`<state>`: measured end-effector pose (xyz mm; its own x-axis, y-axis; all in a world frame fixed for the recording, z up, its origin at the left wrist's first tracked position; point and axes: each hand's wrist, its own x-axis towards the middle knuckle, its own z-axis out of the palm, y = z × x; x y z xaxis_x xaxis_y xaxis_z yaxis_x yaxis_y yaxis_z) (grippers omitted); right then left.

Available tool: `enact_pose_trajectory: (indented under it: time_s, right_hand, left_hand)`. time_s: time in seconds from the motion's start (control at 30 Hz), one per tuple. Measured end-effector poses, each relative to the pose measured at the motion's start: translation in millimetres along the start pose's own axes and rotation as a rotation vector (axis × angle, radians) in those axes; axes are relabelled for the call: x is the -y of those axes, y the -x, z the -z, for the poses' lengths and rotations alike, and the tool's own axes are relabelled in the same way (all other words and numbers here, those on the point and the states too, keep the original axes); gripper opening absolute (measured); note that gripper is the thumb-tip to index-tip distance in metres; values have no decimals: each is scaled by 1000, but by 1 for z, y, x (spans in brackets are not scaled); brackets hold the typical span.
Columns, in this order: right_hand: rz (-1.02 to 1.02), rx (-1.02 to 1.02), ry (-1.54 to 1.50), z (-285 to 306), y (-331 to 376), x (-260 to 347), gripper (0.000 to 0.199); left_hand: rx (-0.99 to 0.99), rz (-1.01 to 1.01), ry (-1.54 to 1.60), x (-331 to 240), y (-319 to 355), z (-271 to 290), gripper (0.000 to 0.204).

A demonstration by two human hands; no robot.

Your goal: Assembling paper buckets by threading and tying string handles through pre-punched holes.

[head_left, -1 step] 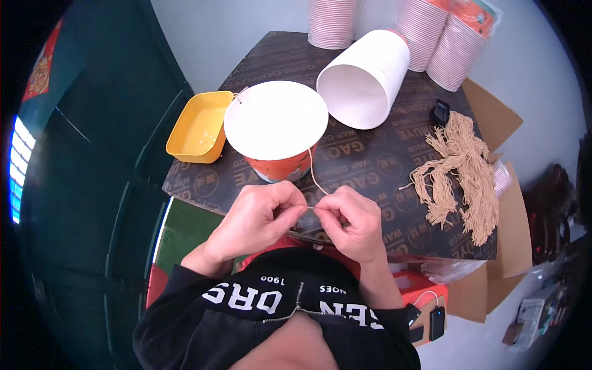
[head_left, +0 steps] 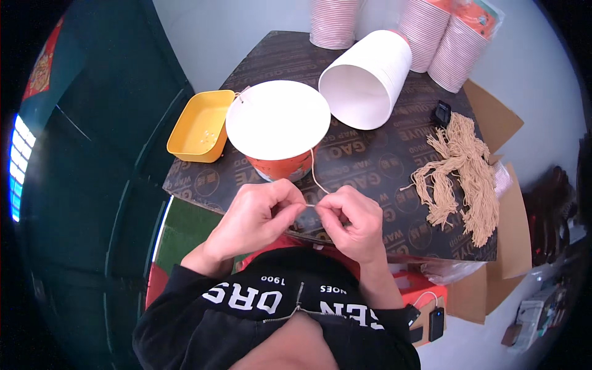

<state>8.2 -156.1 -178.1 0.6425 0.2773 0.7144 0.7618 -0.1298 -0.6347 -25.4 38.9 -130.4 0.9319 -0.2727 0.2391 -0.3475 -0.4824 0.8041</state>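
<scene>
Pinching the thin string [head_left: 314,169], both my hands are close together, a little below the centre of the frame. My left grip [head_left: 262,213] has thumb and forefinger pressed on the string, and my right grip [head_left: 353,219] does the same just beside it. A short piece of string shows between my fingertips. From my right grip the string goes up to the near rim of the bucket [head_left: 279,166], which stands upright at the middle of the frame, orange outside and white inside. At its far left rim there is another small bit of string [head_left: 244,94].

Left of the bucket is a yellow tray [head_left: 213,153], with small white bits [head_left: 209,138] in it. To the upper right, a second bucket [head_left: 388,65] lies on its side, with its mouth towards me. Along the top edge stand stacks of cups [head_left: 333,24]. At the right side of the table [head_left: 351,163] lies a beige bundle of strings [head_left: 472,163], and a small black box [head_left: 442,114] is at its upper end.
</scene>
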Motion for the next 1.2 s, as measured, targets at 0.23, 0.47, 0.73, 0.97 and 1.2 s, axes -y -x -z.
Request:
enact_pose_trajectory:
  time_s: [0.23,0.47,0.73,0.97,1.2]
  right_hand:
    - [93,-271,161,-32,-6,-13,22]
    - [135,-323,254,-39,-13,-15,21]
    - [-188,-610,-219,1,-27,-24,3]
    - [-132,-705,-167,21,-36,-30,9]
    - [57,-444,350,-11,4,-14,17]
  left_hand:
    - [-375,-4,168,16,8,16,5]
    - [-623,-169,12,37,3,30,7]
    - [-309,-232,-169,22,-7,29,39]
    - [-330,-253,-178,34,-7,34,20]
    - [-405,-268,-118,33,-4,28,29]
